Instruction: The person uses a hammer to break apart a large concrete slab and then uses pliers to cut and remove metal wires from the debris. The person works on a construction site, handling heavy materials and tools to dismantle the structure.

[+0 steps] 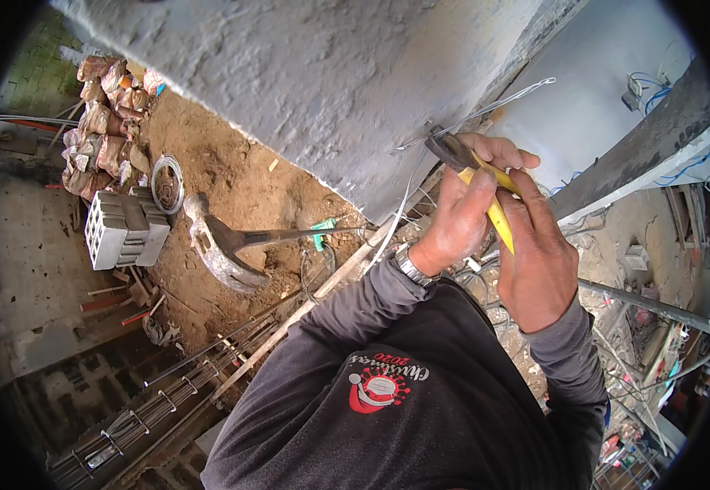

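My right hand (536,263) is wrapped around the yellow handles of a pair of pliers (497,220). My left hand (456,223), with a metal watch at its wrist, grips the same pliers near the pivot, thumb on a handle and fingers partly hidden behind. The dark jaws sit against a bundle of thin metal wire (502,105), looped at its upper right end and pointed at the left. Whether the jaws bite the wire, I cannot tell. A pale wire (401,211) hangs down beside my left wrist. Just beyond the jaws is a rough grey concrete face (330,92).
A claw hammer (220,248) juts out left of my arm, near a green-handled tool (322,233). Hollow blocks (125,229), a wire coil (167,184) and filled sacks (107,128) are on the left. A rebar cage (140,422) and a wooden strip (294,321) run along the lower left.
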`<state>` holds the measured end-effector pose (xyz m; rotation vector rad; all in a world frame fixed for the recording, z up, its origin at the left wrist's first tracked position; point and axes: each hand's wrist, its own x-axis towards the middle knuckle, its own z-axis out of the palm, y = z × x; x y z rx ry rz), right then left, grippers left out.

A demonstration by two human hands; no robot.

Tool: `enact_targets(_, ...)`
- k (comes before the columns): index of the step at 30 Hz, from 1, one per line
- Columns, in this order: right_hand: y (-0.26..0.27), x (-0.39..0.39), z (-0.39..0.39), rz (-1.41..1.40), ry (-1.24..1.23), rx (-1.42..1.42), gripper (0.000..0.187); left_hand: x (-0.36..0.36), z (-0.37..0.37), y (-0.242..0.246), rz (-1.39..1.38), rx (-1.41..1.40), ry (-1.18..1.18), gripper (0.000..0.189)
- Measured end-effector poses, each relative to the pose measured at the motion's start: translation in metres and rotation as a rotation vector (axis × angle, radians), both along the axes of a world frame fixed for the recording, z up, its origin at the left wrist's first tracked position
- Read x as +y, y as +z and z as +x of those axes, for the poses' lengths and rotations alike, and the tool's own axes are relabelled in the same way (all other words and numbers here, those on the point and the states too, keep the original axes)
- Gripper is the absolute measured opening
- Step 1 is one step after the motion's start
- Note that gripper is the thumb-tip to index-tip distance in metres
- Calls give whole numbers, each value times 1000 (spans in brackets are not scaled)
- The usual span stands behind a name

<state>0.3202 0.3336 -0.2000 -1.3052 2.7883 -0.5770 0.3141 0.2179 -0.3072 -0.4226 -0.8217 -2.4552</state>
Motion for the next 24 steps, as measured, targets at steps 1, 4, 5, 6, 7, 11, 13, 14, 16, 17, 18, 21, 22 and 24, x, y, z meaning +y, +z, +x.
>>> enact_targets(1,1,-2,0,-9,-2,24,45,0,0,3,12,-3,-14,29)
enact_targets(4,1,-3,-1,24,-23,104,47,5,-2,7,51,16,-19,29)
enact_targets(5,-1,-2,0,42,-27,125,49,7,-1,6,61,19,-9,29)
enact_targets(6,-2,-3,1,43,-27,136,49,6,-1,4,58,9,-15,29)
enact_targets(7,-4,-5,1,44,-29,147,50,3,-3,3,54,-1,-24,30)
enact_targets(11,-8,-3,0,31,-41,213,52,2,-1,5,89,-5,-77,31)
enact_targets(13,-8,-3,-1,-2,-30,208,48,1,-3,2,50,22,-63,30)
enact_targets(14,-10,-2,-2,-18,-29,199,47,1,-3,2,36,21,-63,30)
enact_targets(16,-13,-1,-4,-64,-21,206,41,-1,-3,0,9,34,-71,29)
enact_targets(17,-12,-1,-5,-55,-27,205,41,-1,-5,0,14,43,-74,28)
enact_targets(18,-11,0,-5,-46,-33,203,41,0,-6,0,19,52,-77,27)
enact_targets(21,-18,1,-7,-81,-31,237,40,4,-8,5,64,34,-34,27)
enact_targets(22,-21,1,-7,-103,-26,254,40,5,-7,6,84,20,-9,27)
enact_targets(24,-25,2,-8,-132,-22,257,41,3,-8,4,60,23,1,24)
